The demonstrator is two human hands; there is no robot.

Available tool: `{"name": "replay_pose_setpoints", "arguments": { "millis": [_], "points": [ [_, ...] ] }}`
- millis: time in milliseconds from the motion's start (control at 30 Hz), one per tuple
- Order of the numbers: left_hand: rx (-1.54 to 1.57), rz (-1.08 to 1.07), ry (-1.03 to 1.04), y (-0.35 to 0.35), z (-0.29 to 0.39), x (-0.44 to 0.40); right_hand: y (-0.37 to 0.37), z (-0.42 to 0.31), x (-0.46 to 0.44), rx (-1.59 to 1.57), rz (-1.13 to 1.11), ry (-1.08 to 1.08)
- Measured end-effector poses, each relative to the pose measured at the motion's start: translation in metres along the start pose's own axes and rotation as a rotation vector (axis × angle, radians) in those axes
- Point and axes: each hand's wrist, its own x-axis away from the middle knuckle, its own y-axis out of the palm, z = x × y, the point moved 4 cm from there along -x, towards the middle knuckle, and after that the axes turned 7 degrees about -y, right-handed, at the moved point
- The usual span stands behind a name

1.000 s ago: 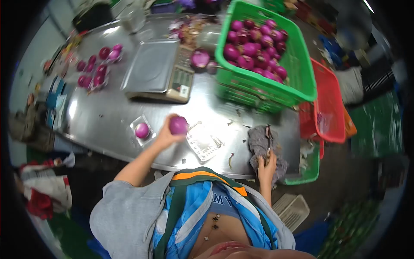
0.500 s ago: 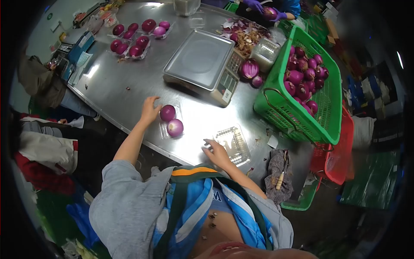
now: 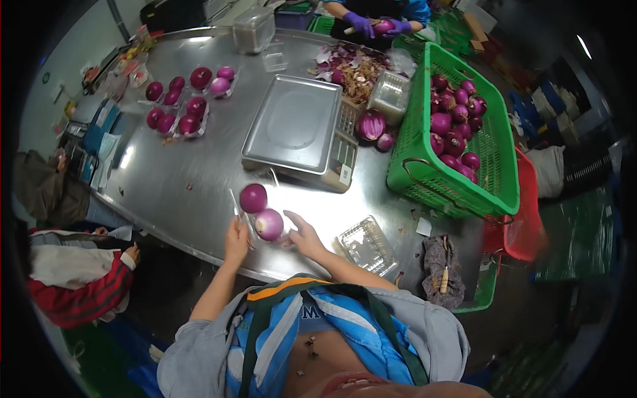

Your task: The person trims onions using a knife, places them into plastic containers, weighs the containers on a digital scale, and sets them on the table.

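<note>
Two peeled red onions [image 3: 253,198] sit in a clear plastic tray [image 3: 277,180] at the near edge of the metal bench [image 3: 202,219]. The left hand [image 3: 237,242] has its grip clamped on the tray's left side; the right hand [image 3: 305,240] is at the opposite side, its thumb and fingertips apart beside the paler onion.

Just right of the right hand lies a clear clamshell container [image 3: 367,245], with no onions in it. Beyond the onions stands a digital scale [image 3: 292,126], its platform bare. Farther left, clear plastic packs [image 3: 202,126] hold more red onions. Right of the scale are a large cut-marked onion [image 3: 370,125], a smaller one [image 3: 385,141] and a clear box [image 3: 389,93], beside a heap of onion skins [image 3: 352,69]. The green crate [image 3: 451,189] holds many red onions, beside a red crate [image 3: 524,229].
</note>
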Motion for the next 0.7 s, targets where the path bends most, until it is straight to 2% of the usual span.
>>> {"name": "replay_pose_setpoints", "arguments": {
  "millis": [167,267,333,400,500,533,567,600,633,700],
  "points": [
    [0.019,-0.070,0.215,0.010,0.099,-0.070,-0.024,-0.072,-0.063,-0.027,0.108,-0.220],
    [0.072,-0.125,0.309,0.030,0.111,-0.128,-0.047,-0.082,-0.098,-0.034,0.176,-0.200],
    [-0.010,-0.115,0.307,0.052,0.111,-0.157,-0.065,-0.084,-0.114,0.010,0.264,-0.242],
    [0.037,-0.139,0.308,0.073,0.109,-0.178,-0.084,-0.076,-0.127,0.025,0.318,-0.251],
    [-0.320,-0.112,0.282,0.087,0.110,-0.197,-0.106,-0.057,-0.137,0.013,0.370,-0.220],
    [-0.324,-0.125,0.276,0.087,0.111,-0.196,-0.111,-0.050,-0.136,-0.008,0.374,-0.199],
    [-0.284,-0.047,0.285,0.080,0.113,-0.193,-0.115,-0.044,-0.133,0.116,0.436,-0.199],
    [-0.246,0.029,0.291,0.075,0.111,-0.192,-0.114,-0.045,-0.122,0.105,0.453,-0.184],
    [-0.125,0.066,0.337,0.065,0.105,-0.193,-0.109,-0.049,-0.106,0.160,0.448,-0.190],
    [0.102,0.104,0.299,0.042,0.101,-0.176,-0.105,-0.039,-0.079,0.270,0.465,-0.245]
  ]
}}
